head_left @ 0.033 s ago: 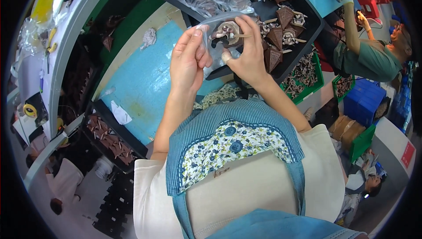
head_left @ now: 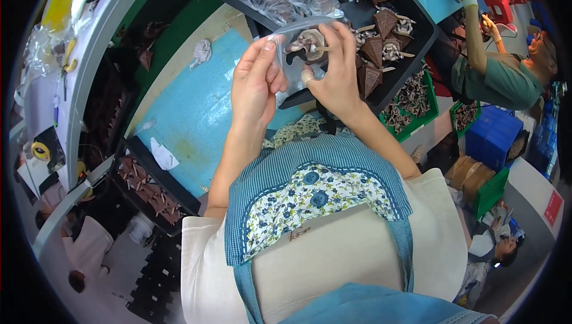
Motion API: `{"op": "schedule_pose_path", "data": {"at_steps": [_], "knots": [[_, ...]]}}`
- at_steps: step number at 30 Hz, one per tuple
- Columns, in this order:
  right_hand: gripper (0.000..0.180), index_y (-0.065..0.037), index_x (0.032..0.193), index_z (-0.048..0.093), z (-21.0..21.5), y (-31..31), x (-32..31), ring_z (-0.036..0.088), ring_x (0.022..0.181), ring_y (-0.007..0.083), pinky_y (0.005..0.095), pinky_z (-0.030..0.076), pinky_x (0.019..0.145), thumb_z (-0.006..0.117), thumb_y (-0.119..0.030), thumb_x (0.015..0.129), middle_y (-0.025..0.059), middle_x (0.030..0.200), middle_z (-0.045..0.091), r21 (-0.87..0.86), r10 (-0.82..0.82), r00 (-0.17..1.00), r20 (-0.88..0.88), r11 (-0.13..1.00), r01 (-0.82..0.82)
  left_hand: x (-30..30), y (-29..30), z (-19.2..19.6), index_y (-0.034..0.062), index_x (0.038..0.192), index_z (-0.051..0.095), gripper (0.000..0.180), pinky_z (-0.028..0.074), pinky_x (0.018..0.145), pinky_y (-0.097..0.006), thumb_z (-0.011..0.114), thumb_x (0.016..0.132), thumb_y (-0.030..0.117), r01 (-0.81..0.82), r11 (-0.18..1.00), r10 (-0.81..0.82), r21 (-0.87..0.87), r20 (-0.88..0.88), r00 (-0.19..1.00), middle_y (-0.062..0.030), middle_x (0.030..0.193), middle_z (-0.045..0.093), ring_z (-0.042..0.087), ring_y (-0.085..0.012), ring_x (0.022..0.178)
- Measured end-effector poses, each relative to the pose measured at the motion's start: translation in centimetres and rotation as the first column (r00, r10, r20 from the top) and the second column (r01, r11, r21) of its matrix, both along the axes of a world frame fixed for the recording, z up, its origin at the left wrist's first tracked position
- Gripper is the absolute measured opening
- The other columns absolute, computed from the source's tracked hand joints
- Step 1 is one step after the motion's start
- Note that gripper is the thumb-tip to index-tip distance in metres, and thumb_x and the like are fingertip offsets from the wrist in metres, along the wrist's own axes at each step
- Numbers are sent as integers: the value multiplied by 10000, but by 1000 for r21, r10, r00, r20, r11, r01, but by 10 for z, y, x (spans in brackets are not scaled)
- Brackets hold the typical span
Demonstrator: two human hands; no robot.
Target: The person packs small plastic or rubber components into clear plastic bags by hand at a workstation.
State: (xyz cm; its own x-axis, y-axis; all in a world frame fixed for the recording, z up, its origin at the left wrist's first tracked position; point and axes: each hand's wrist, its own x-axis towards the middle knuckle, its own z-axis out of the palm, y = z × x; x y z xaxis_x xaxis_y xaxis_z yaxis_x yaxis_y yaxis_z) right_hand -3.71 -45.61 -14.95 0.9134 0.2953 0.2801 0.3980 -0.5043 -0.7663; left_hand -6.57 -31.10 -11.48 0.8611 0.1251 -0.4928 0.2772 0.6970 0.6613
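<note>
Upper centre of the frame: left hand (head_left: 255,82) pinched a clear bag (head_left: 296,56) open; right hand (head_left: 336,67) fingers gripped a brown toy (head_left: 310,44) inside. A loose pinch could have dropped it.

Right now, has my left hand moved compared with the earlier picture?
No. The left hand is in the same spot against the black tray, pinching the clear bag.
</note>
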Motion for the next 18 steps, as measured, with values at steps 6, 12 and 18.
{"op": "schedule_pose_path", "data": {"at_steps": [6,12,18], "knots": [[680,8,1256,379,14,-18,-11,392,1155,418,418,372,966,646,25,631,258,1310,237,10,-192,981,-34,981,192,-15,-9,-6,-13,1124,532,259,367,565,-254,475,931,150,152,988,-149,-18,124,981,47,580,338,334,-66,509],[488,-23,1135,475,-3,-59,-14,563,880,271,342,477,720,631,73,682,149,1102,443,38,-554,833,0,832,553,-13,-27,9,-29,1151,494,332,425,794,-327,575,880,146,487,870,-484,83,338,807,4,666,469,469,-120,627],[99,-4,795,612,-16,-84,-21,562,613,186,292,448,561,629,44,710,71,707,574,158,-642,767,24,760,631,-26,-33,13,-33,1174,479,383,430,811,-307,621,829,52,465,847,-517,259,194,834,-5,739,542,536,-129,741]]}}
